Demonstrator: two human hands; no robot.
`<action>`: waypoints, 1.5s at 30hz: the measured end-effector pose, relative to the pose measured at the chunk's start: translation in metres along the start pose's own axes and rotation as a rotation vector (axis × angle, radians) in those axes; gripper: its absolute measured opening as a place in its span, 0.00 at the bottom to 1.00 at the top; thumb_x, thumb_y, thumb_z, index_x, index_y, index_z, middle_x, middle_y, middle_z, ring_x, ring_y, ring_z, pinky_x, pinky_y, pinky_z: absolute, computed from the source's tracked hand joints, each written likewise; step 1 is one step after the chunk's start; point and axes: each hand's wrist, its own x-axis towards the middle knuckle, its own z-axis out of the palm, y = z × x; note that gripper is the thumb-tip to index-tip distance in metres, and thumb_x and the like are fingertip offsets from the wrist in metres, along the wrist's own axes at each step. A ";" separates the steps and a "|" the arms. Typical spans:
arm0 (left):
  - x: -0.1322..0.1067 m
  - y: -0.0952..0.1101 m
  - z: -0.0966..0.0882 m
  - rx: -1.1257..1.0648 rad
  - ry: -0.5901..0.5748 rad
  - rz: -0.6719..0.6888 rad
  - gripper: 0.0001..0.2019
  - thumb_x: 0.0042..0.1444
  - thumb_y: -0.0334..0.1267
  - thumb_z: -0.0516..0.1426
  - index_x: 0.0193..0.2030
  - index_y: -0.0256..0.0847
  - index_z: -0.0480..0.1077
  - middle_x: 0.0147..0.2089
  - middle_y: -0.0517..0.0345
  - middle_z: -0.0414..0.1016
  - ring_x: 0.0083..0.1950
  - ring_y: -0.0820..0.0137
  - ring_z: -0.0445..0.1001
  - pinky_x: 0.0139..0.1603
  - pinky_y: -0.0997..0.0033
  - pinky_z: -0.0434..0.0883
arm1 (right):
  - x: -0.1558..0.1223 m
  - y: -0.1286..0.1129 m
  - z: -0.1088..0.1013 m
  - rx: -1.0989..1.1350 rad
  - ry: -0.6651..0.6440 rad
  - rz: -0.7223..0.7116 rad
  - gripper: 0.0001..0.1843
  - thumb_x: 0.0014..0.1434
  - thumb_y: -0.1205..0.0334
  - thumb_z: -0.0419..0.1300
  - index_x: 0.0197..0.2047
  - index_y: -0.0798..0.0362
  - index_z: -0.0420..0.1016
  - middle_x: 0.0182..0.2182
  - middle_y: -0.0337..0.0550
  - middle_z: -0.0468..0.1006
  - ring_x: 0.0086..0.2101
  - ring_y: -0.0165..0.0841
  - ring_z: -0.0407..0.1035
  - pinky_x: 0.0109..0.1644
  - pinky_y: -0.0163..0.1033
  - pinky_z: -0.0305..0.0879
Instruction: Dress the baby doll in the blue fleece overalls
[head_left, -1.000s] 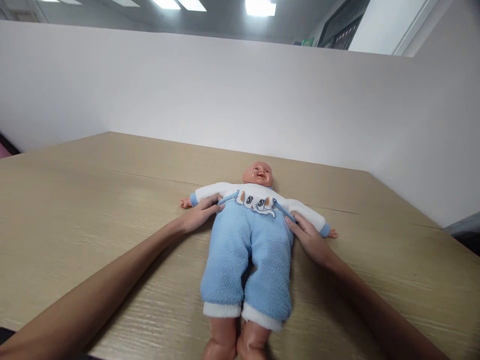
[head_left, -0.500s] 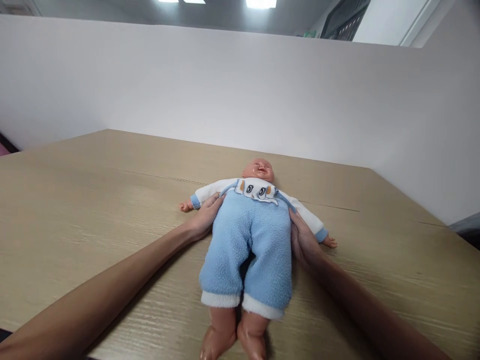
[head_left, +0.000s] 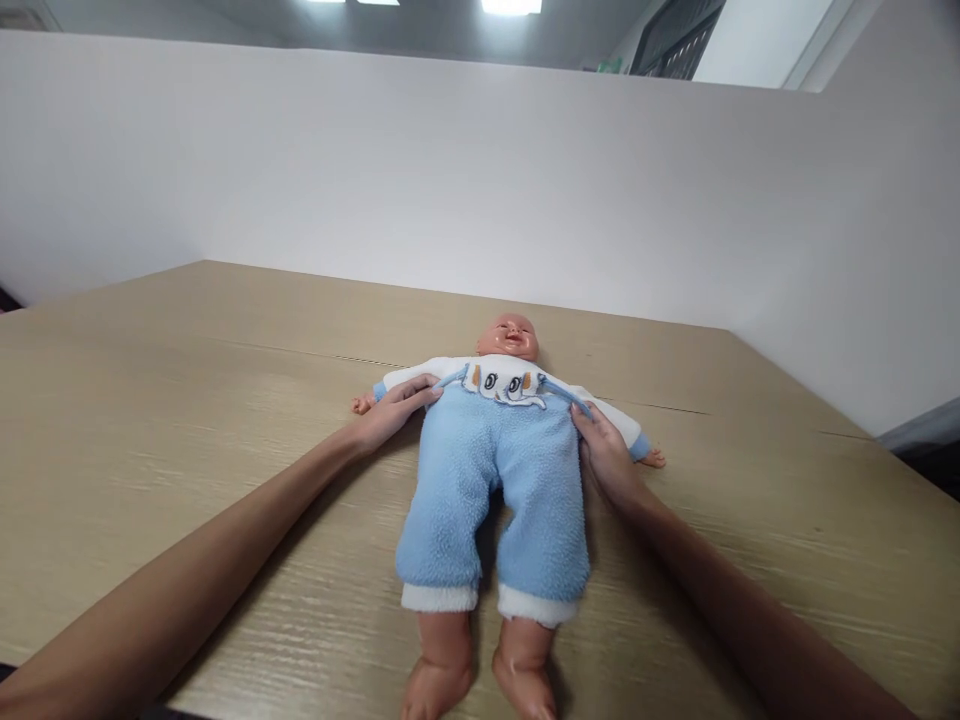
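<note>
A baby doll (head_left: pixel 508 338) lies on its back with its head away from me and its bare feet toward me. It wears a white top (head_left: pixel 420 372) with blue cuffs and fluffy light-blue overalls (head_left: pixel 457 470) with a cartoon face on the bib. At the doll's side on the left, my left hand (head_left: pixel 396 408) pinches one blue shoulder strap (head_left: pixel 451 379) between thumb and fingers. My right hand (head_left: pixel 609 455) is closed on the other strap (head_left: pixel 562 390), beside the waist. Both straps are pulled outward, off the shoulders.
The doll rests on a wide wood-grain table (head_left: pixel 225 400) with thin seams across it. A white partition wall (head_left: pixel 450 180) rises behind the table and along the right side. Something dark (head_left: pixel 934 450) shows beyond the table's right edge.
My left hand has shifted left and away from the doll's side, drawing its strap outward. My right hand has risen slightly along the other strap. The doll's feet have spread apart.
</note>
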 end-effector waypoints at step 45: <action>0.007 -0.019 0.029 -0.500 0.145 -0.138 0.25 0.65 0.61 0.61 0.56 0.43 0.80 0.57 0.49 0.83 0.65 0.50 0.75 0.71 0.52 0.66 | -0.020 -0.012 0.026 0.020 0.140 0.081 0.20 0.64 0.41 0.63 0.49 0.45 0.84 0.59 0.42 0.83 0.64 0.50 0.70 0.75 0.52 0.60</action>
